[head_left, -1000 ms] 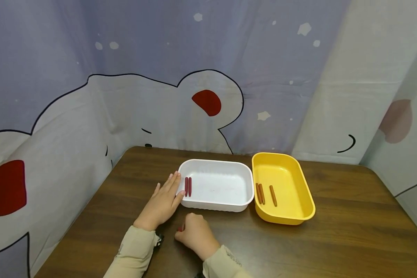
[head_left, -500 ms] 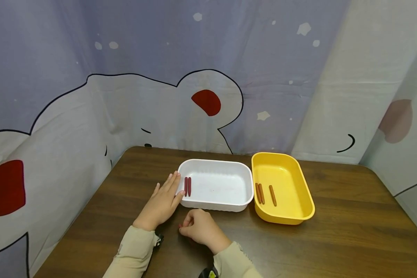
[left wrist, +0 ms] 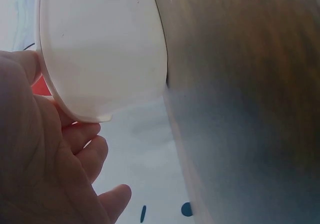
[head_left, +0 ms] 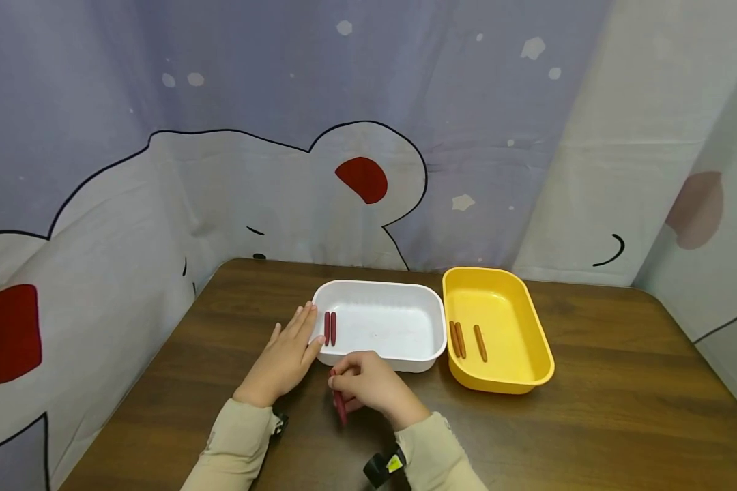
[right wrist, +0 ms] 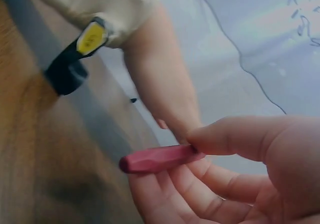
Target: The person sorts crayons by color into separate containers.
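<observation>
My right hand (head_left: 373,387) pinches a dark red crayon (head_left: 339,401) between thumb and fingers, just in front of the white tray (head_left: 387,327). In the right wrist view the same crayon (right wrist: 157,160) lies across the fingers, its rounded end sticking out. With straight fingers my left hand (head_left: 280,363) rests on the tray's left rim. The left wrist view shows that hand (left wrist: 55,144) against the tray's outer wall (left wrist: 105,48). Two dark red crayons (head_left: 334,329) lie side by side inside the white tray at its left end.
A yellow tray (head_left: 518,348) stands right beside the white one and holds three brown crayons (head_left: 480,343), two together and one apart. Both trays are on a wooden table (head_left: 614,368). A patterned curtain (head_left: 479,136) hangs behind it.
My right hand has moved up and to the right, toward the white tray's front edge, lifting the red crayon into clearer view. The left hand stays on the rim.
</observation>
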`<action>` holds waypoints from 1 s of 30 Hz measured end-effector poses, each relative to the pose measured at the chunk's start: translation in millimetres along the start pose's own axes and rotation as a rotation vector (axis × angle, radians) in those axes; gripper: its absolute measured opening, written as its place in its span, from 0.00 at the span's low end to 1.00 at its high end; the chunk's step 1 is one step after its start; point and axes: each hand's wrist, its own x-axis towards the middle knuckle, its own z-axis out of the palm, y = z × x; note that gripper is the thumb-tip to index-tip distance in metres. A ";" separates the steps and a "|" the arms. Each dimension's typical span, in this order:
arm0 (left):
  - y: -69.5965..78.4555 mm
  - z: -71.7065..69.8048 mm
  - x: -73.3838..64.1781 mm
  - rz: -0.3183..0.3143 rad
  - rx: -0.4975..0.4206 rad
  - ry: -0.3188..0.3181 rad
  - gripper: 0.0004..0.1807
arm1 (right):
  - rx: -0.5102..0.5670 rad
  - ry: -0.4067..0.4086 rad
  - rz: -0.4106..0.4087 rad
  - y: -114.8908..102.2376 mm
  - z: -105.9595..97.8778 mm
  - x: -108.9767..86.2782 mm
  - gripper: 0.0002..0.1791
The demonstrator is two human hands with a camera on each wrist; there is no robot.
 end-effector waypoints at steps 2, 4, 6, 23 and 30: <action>0.3 -0.8 -0.1 -0.002 -0.001 0.001 0.36 | 0.055 -0.006 -0.005 -3.3 -3.5 -0.7 0.05; 0.4 -1.3 -0.1 -0.005 -0.004 0.003 0.36 | 0.099 -0.012 -0.008 -6.1 -6.8 -0.8 0.06; 0.6 -1.8 -0.2 -0.006 -0.006 0.006 0.35 | 0.132 -0.014 -0.016 -7.5 -10.3 0.2 0.09; 1.0 1.6 -0.9 0.013 0.017 0.044 0.35 | 0.213 0.159 -0.150 -13.5 -42.3 12.0 0.16; 2.2 0.8 -2.1 0.011 0.008 0.046 0.35 | 0.172 0.235 -0.163 -17.1 -48.7 29.8 0.16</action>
